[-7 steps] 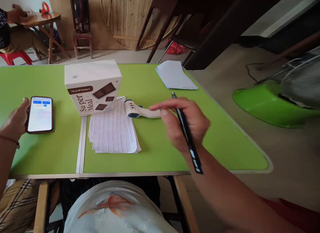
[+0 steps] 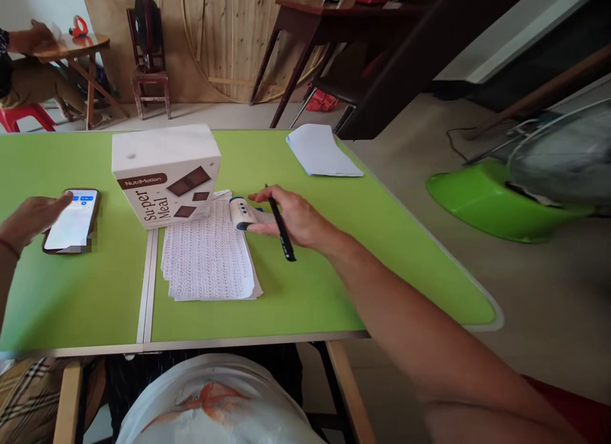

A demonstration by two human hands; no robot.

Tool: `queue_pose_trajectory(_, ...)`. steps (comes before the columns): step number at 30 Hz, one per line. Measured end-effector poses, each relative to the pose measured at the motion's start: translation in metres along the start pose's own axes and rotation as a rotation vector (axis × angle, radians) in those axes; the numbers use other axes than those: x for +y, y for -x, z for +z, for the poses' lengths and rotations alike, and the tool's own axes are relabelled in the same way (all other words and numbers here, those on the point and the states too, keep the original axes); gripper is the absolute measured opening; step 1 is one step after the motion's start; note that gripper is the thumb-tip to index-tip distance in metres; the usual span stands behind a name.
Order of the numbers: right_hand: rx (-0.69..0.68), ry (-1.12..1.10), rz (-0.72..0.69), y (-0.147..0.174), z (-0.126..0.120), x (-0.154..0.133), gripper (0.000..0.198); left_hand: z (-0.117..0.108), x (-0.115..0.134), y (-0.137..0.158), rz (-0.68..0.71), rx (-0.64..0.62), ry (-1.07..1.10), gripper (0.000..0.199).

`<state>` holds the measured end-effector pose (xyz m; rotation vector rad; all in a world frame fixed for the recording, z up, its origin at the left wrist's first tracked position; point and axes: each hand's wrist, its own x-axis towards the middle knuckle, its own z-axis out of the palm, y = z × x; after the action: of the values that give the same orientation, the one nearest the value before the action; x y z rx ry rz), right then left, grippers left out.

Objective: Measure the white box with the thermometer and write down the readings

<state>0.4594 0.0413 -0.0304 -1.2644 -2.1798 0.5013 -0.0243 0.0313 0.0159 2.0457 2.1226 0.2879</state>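
My left hand (image 2: 34, 220) holds a smartphone (image 2: 71, 226) at the left of the table, its thumb over the top of the lit screen. A black pen (image 2: 283, 235) is gripped in my right hand (image 2: 303, 218), slanting down across the fingers. That hand reaches left over a white and blue infrared thermometer (image 2: 240, 210). The index finger is above it and the thumb lies along its near side; the hand hides most of the handle. Under the thermometer's head lies the edge of a stack of handwritten sheets (image 2: 205, 263). A white Super Meal box (image 2: 167, 154) stands at the stack's far left corner.
Folded white paper (image 2: 324, 150) lies at the far right of the green table (image 2: 324, 291). A metal seam crosses the table left of the stack. Beyond stand a wooden chair (image 2: 150, 81) and a dark table (image 2: 305, 14). A person sits at the far left.
My right hand has moved left and down to the thermometer, pen still in it. My left thumb has come over the phone screen. The whole view has shifted slightly.
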Motion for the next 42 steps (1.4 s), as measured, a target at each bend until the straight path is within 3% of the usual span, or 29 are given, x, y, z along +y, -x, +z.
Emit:
queue_pose_trajectory(3,-0.131,0.031,0.083,-0.006,0.007,0.018,0.058,-0.009,0.015,0.007,-0.208,-0.005,-0.238,0.068)
queue_pose_trajectory(6,-0.141,0.037,0.134,-0.005,0.012,0.025,0.054,-0.007,0.059,0.030,-0.223,0.012,-0.406,0.065)
queue_pose_trajectory(8,-0.138,0.022,0.144,-0.004,0.013,0.027,0.052,0.003,0.105,0.052,0.003,0.016,-0.533,0.060)
queue_pose_trajectory(9,-0.139,0.023,0.144,-0.003,0.013,0.027,0.051,0.009,0.130,0.062,0.191,-0.074,-0.471,0.054)
queue_pose_trajectory(11,-0.142,0.045,0.146,-0.002,0.012,0.027,0.050,0.024,0.180,0.077,0.422,-0.177,-0.312,0.042)
queue_pose_trajectory(14,-0.122,0.088,0.142,-0.001,0.012,0.025,0.046,0.052,0.236,0.079,0.628,-0.294,-0.259,0.043)
queue_pose_trajectory(16,-0.101,0.101,0.117,0.000,0.013,0.026,0.045,0.070,0.256,0.068,0.654,-0.302,-0.323,0.058)
queue_pose_trajectory(20,-0.058,0.114,0.040,0.001,0.014,0.038,0.040,0.097,0.265,0.044,0.540,-0.296,-0.399,0.080)
queue_pose_trajectory(25,0.049,0.094,0.002,0.001,0.008,0.049,0.053,0.101,0.260,0.040,0.565,-0.289,-0.411,0.083)
queue_pose_trajectory(27,0.138,-0.060,-0.003,0.001,0.005,0.035,0.057,0.100,0.259,0.043,0.578,-0.272,-0.440,0.082)
queue_pose_trajectory(30,0.301,-0.485,-0.001,0.002,0.010,-0.004,0.034,0.101,0.258,0.045,0.609,-0.237,-0.465,0.077)
queue_pose_trajectory(33,0.261,-0.755,0.043,-0.005,0.030,-0.039,0.028,0.105,0.259,0.040,0.620,-0.182,-0.416,0.070)
queue_pose_trajectory(36,0.262,-0.936,0.185,-0.021,0.058,-0.048,0.031,0.109,0.260,0.032,0.602,-0.136,-0.361,0.062)
queue_pose_trajectory(39,0.393,-0.848,0.271,-0.035,0.080,-0.036,0.037,0.112,0.260,0.027,0.576,-0.118,-0.341,0.058)
queue_pose_trajectory(42,0.429,-0.666,0.295,-0.044,0.086,-0.021,0.047,0.114,0.258,0.028,0.533,-0.103,-0.331,0.064)
